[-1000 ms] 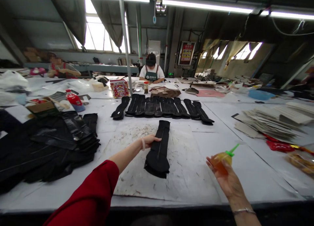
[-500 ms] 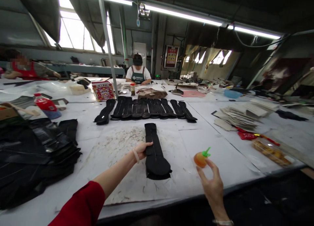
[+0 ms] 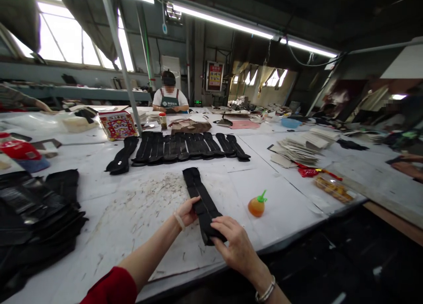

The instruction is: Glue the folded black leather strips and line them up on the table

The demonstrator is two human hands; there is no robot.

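Observation:
A long black fabric piece with one wide rounded end lies over a glue-stained board in front of me. My left hand grips its left edge near the middle, thumb on top. My right hand holds the wide near end, fingers over the top and thumb at the lower edge; the hand hides part of that end. To the right, a small orange squeeze bottle with a green nozzle stands on the white table, apart from both hands.
A row of similar black pieces lies beyond the board. Stacked black pieces are at left, near a red bottle. At right are grey sheets and a clear food tray. A co-worker sits across the table.
My right hand has let go of the orange bottle, leaving it on the table, and moved left onto the black piece's wide end. The piece has tilted, and the view has turned right.

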